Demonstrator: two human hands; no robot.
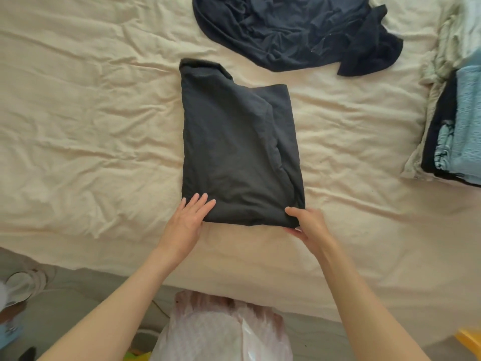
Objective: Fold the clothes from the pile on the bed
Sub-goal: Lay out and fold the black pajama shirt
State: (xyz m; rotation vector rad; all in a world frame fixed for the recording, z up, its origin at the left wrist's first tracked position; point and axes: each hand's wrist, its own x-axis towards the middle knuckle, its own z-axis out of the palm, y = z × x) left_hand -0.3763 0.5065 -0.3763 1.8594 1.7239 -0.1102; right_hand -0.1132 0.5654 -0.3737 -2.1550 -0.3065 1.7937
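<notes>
Dark grey cotton sits under both your hands. Your right hand (308, 225) pinches the near right corner of the partly folded dark grey garment (238, 149), thumb on top and fingers tucked beneath the hem. That grip looks set to lift the near edge for the next fold. Your left hand (190, 217) lies flat with straight fingers on the near left corner, probably pinning the layers so they do not slide.

The garment is a tall rectangle in the middle of the cream, wrinkled bedsheet (78, 131), its sides already brought in; a collar or cuff juts out at its far left corner. I judge one more fold, bottom to top, would finish it.

Beyond it, near the far edge, a crumpled navy garment (294, 29) waits unfolded. Well apart on your right stands a stack of folded pale blue and black clothes (458, 131), likely where this piece goes afterwards.
</notes>
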